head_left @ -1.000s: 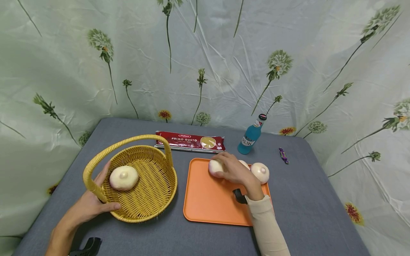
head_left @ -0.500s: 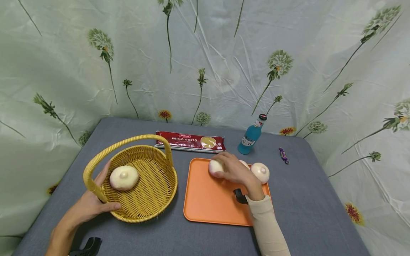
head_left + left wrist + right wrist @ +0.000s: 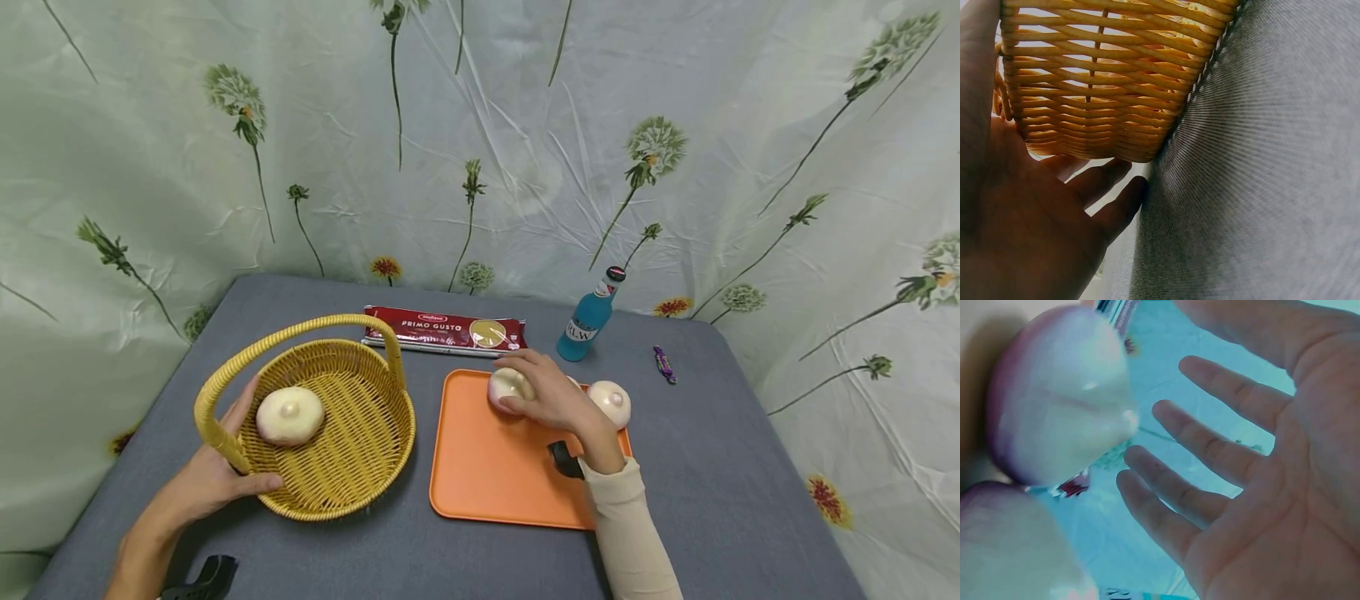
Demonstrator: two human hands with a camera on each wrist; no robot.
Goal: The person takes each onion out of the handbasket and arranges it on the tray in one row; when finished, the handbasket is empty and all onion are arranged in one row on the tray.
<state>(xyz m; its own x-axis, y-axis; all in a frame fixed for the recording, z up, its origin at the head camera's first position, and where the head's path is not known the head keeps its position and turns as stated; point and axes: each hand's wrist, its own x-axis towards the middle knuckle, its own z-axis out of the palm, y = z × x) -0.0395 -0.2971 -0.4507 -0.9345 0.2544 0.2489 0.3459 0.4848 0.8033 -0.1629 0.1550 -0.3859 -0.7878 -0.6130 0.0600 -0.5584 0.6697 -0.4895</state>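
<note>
My left hand (image 3: 213,475) rests against the left side of a yellow wicker basket (image 3: 375,450), thumb along the near rim and fingers spread along the outer wall. In the left wrist view its fingers (image 3: 1119,206) lie loosely under the woven side. A white turnip (image 3: 290,416) with a purplish base sits inside the basket. Over an orange tray (image 3: 495,483), my right hand (image 3: 551,396) hovers beside another turnip (image 3: 510,387). The right wrist view shows its fingers (image 3: 1210,447) extended and apart from that turnip (image 3: 1063,400).
One turnip (image 3: 610,405) lies at the tray's right corner, and another is mostly hidden behind my right hand. Behind the tray stand a red PRIMO GUSTO packet (image 3: 442,332) and a blue bottle (image 3: 585,325). A purple wrapped candy (image 3: 664,365) lies at right.
My right hand has eased slightly up and away from the turnip on the tray, and more of that turnip's top shows. My left hand and the basket stay put.
</note>
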